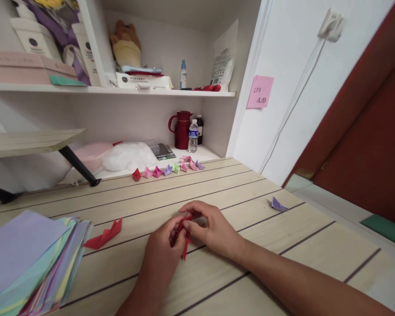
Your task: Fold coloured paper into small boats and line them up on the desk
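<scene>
Both of my hands meet at the middle of the wooden desk (283,228), pinching a small folded piece of red paper (185,245). My left hand (163,252) grips it from the left with fingers closed. My right hand (209,228) pinches it from the right, fingers curled over its top. Most of the red piece is hidden between the fingers. A finished red paper boat (104,236) lies on the desk to the left of my hands.
A stack of coloured paper sheets (29,259) lies at the near left. A row of several small folded paper shapes (167,169) lines the desk's back edge. A purple folded piece (278,204) lies to the right. Behind stand a red jug (181,129) and a water bottle (193,136).
</scene>
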The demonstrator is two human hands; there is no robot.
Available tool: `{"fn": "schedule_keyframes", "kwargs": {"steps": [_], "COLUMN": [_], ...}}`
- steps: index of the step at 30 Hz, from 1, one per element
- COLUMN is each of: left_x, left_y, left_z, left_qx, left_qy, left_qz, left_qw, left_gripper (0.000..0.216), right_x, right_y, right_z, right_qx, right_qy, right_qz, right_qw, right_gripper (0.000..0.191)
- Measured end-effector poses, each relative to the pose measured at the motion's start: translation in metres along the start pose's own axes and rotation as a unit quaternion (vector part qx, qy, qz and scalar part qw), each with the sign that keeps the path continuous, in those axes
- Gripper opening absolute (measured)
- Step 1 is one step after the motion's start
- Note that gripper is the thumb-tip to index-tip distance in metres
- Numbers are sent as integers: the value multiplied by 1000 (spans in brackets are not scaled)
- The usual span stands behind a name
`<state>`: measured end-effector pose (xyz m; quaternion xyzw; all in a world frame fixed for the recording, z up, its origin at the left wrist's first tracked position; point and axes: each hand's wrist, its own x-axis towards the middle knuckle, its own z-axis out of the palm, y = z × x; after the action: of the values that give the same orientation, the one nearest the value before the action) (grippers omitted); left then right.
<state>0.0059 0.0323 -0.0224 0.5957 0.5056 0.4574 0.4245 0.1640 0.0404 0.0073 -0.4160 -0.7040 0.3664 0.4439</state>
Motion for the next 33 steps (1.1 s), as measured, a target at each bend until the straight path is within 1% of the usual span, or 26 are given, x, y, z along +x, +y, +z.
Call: {"fn": "schedule_keyframes", "kwargs": {"steps": [2, 4, 7, 9, 10, 12, 13, 15, 17, 19, 20, 22, 23, 25, 29, 31, 33], "left_x": [0, 0, 0, -1, -1, -1, -2, -2, -3, -4, -5, -5, -5, -5, -7, -7, -7], "left_y": [2, 5, 10, 11, 10, 8, 7, 7, 7, 8, 8, 7, 7, 7, 7, 8, 10], "left_z": [-2, -5, -10, -13, -14, -15, -16, -15, -11, -6, -4, 0, 0, -1, -5, -6, -7], "left_qx": [-4, -14, -23, -11, 8, 73, 116, 203, 275, 341, 371, 414, 423, 421, 390, 357, 296], "left_qy": [-11, -20, -16, 13, 38, 108, 145, 196, 202, 189, 185, 189, 194, 203, 197, 188, 180], "left_qz": [-4, -15, -32, -17, 6, 91, 148, 268, 359, 412, 427, 440, 442, 434, 398, 371, 306], "left_qw": [1000, 1000, 999, 1000, 999, 987, 971, 921, 869, 824, 804, 774, 767, 770, 807, 836, 887], "left_gripper": [36, 46, 55, 53, 50, 41, 36, 27, 25, 27, 26, 23, 21, 17, 8, 7, 11], "right_x": [1, 1, 3, 4, 5, 7, 8, 9, 9, 8, 7, 5, 4, 2, 1, 1, 2], "right_y": [0, 1, 5, 8, 9, 10, 10, 8, 5, 2, 1, -1, -2, -3, -4, -2, 0], "right_z": [-1, -1, -2, -3, -4, -6, -7, -9, -11, -13, -13, -13, -13, -12, -10, -10, -10], "right_qx": [-14, -31, -40, -43, -47, -59, -67, -83, -97, -108, -112, -119, -122, -129, -155, -170, -183], "right_qy": [-1, 0, 25, 57, 74, 107, 123, 148, 163, 170, 171, 169, 167, 159, 147, 144, 140], "right_qz": [-4, 2, 26, 37, 43, 52, 57, 64, 67, 67, 67, 64, 61, 55, 38, 33, 29], "right_qw": [1000, 1000, 999, 997, 995, 991, 989, 983, 979, 977, 977, 976, 977, 977, 976, 974, 973], "right_gripper": [17, 13, 9, 11, 12, 13, 13, 13, 13, 12, 12, 13, 13, 13, 13, 13, 13]}}
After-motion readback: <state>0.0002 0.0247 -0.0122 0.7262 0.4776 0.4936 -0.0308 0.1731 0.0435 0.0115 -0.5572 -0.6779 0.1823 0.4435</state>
